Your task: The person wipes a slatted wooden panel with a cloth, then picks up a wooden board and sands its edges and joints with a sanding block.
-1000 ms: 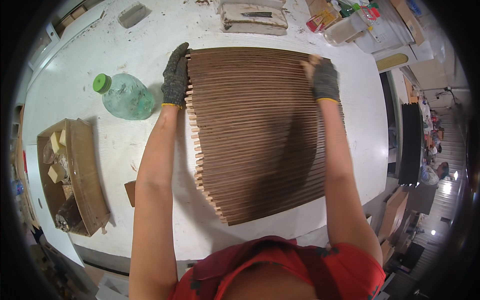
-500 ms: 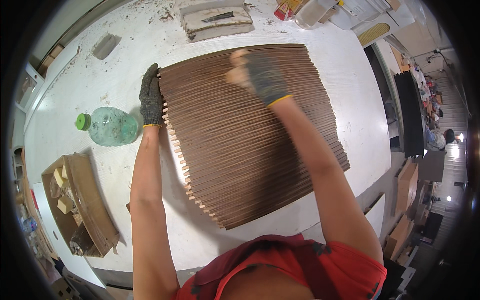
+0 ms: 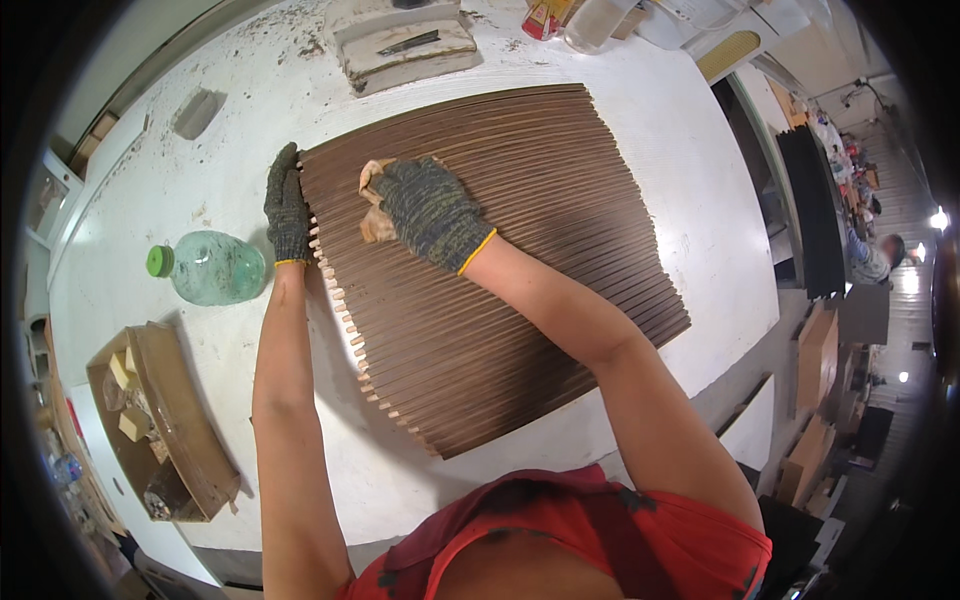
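Observation:
Dark brown wooden slats (image 3: 500, 290) lie side by side on the white table, making a ribbed panel with pale round dowel ends along its left edge. My left hand (image 3: 287, 205), in a dark grey knit glove, rests along that edge near the far left corner, fingers stretched out and holding nothing. Over the left part of the slats, my right hand (image 3: 432, 208), gloved alike with a yellow cuff, presses a crumpled beige cloth (image 3: 378, 226) to the surface. Its fingers are closed round the cloth, which is partly hidden beneath the glove.
Left of my left hand lies a greenish plastic bottle (image 3: 220, 268) with a green cap. A cardboard box (image 3: 190, 420) holds yellowish blocks at the near left. Beyond the slats are a stained pale block (image 3: 412, 55), a small grey block (image 3: 199, 114) and a clear container (image 3: 598, 25).
My right hand has swept the cloth left and toward me across the slats, from near their far edge. My left hand stays at the left edge. The whole view has shifted slightly.

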### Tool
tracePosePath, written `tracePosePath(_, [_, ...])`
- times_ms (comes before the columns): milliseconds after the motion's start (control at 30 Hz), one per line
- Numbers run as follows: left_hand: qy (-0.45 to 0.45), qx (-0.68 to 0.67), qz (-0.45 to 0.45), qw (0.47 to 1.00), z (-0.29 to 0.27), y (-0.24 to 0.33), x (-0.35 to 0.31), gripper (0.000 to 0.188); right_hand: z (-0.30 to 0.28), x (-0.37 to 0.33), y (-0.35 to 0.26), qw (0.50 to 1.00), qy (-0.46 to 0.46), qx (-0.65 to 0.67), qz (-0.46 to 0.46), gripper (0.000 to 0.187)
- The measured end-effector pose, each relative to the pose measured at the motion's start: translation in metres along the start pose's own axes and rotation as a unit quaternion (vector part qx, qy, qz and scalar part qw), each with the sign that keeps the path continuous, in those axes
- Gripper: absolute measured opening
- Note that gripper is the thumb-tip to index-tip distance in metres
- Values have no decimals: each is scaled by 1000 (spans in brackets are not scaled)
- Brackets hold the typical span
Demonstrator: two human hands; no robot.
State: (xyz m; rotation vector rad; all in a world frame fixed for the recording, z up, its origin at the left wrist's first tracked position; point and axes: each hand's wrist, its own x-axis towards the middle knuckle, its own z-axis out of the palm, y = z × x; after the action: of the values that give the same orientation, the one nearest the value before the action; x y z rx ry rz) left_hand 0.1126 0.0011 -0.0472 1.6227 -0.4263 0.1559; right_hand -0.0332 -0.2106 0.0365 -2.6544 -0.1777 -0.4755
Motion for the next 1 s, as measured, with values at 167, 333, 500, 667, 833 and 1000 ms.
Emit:
tracePosePath(167, [11, 17, -10, 1000, -1, 2, -2, 37, -66, -11, 82, 987, -64, -27, 148, 29])
tracePosePath(333, [14, -12, -6, 1000, 0, -1, -3, 37, -133, -21, 154, 918, 60, -100, 379, 27])
tracePosePath(500, [14, -14, -7, 1000, -2, -18, -2, 37, -34, 11, 33, 989, 28, -7, 145, 27])
tracePosePath(667, [20, -225, -74, 971, -4, -24, 4, 38, 59, 52, -85, 998, -30, -53, 0, 20])
tracePosePath(833, [22, -48, -31, 998, -4, -6, -3, 36, 0, 18, 7, 984, -16, 161, 79, 32])
tracePosePath(1000, [40, -4, -4, 999, 1, -1, -3, 34, -75, -3, 95, 927, -22, -117, 355, 31])
